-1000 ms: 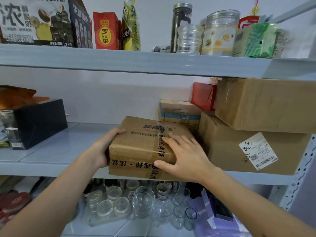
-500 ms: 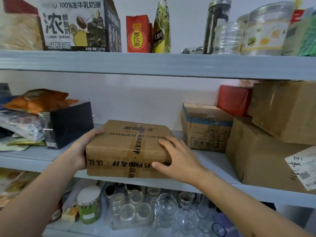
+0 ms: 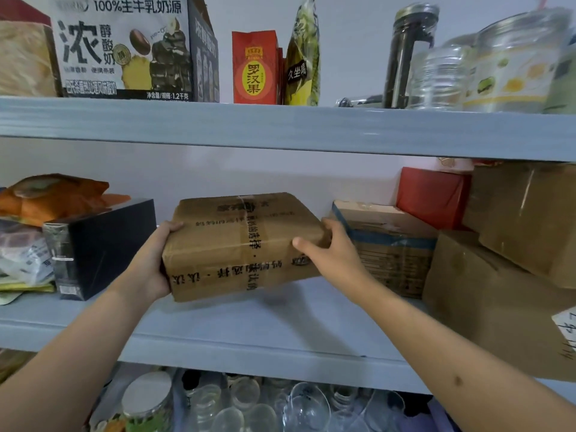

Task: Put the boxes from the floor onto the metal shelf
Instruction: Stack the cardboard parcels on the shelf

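From the head camera, one flat brown cardboard box [image 3: 240,244] printed with dark characters sits over the middle level of the grey metal shelf [image 3: 280,328]. Its long axis runs left to right along the shelf, its broad face up and its printed front edge toward the person. The right end appears raised a little off the board, though blur there makes this uncertain. The left hand [image 3: 149,266] grips the box's left end, thumb curled over the top edge. The right hand [image 3: 330,257] holds the right end, thumb pressed on the front face and fingers wrapped behind the corner.

To the left stands one black box [image 3: 103,247], just beside the left hand. To the right are four more boxes: one with blue tape [image 3: 392,244], one red box [image 3: 433,194] behind it, and two large brown cartons [image 3: 514,275] stacked at the far right.
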